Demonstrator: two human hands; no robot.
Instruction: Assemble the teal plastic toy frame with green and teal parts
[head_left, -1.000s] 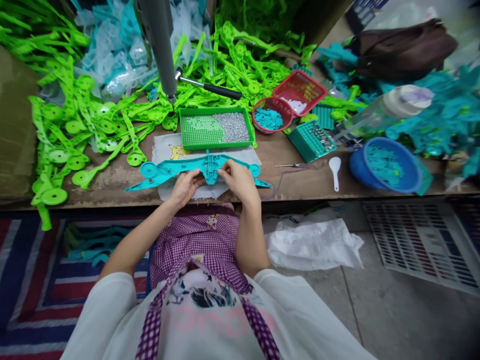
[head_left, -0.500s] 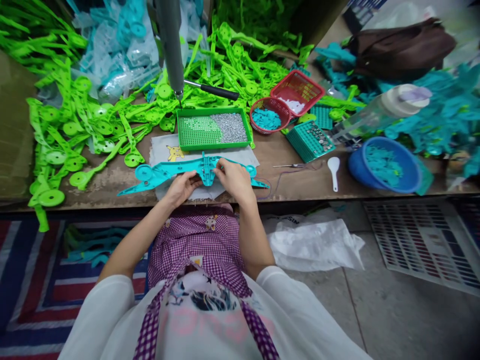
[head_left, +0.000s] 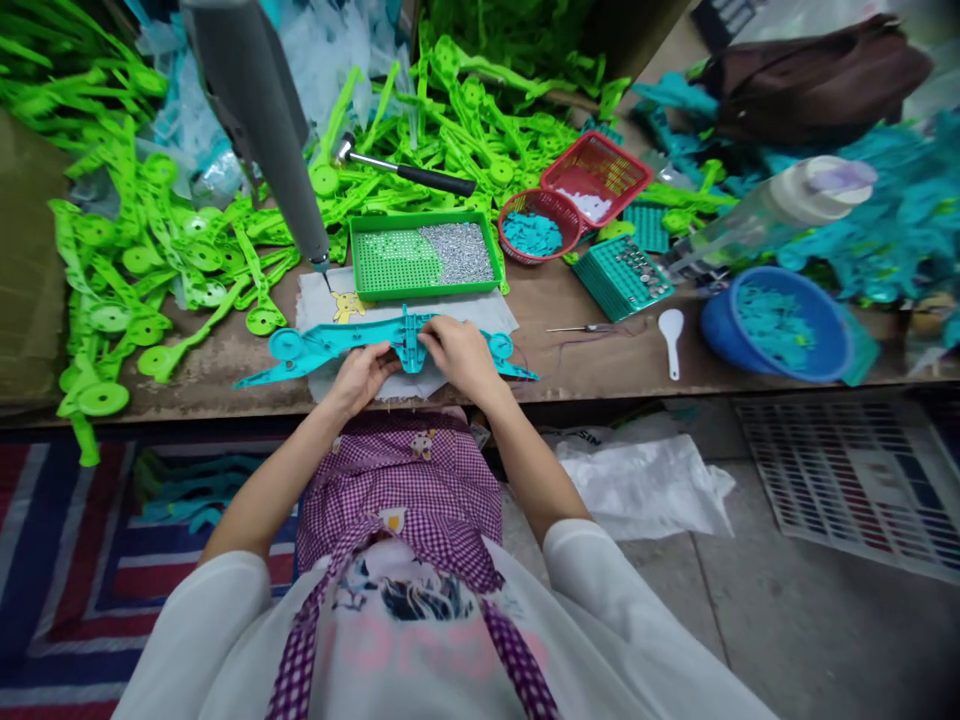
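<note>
A long teal plastic part [head_left: 315, 345] lies across a white cloth [head_left: 480, 312] at the near edge of the wooden bench. My left hand [head_left: 362, 375] grips its near edge just left of the middle, fingers curled on it. My right hand [head_left: 459, 352] presses on the part just right of the middle, fingers bent over it. A grey hanging screwdriver [head_left: 259, 120] slants down from above, its tip just over the cloth's left corner. Behind the cloth stands a green tray [head_left: 390, 262] of small silver screws.
Heaps of green plastic parts [head_left: 150, 250] cover the bench's left and back. A hammer [head_left: 409, 172] lies behind the tray. To the right are red baskets [head_left: 596, 180], a teal tray [head_left: 621, 280], a white spoon [head_left: 670, 340], a blue bowl [head_left: 776, 325] and a bottle [head_left: 772, 215].
The hanging screwdriver has swung left and nearer, its tip now over the cloth's left corner. My hands have stayed on the teal part, shifting only slightly.
</note>
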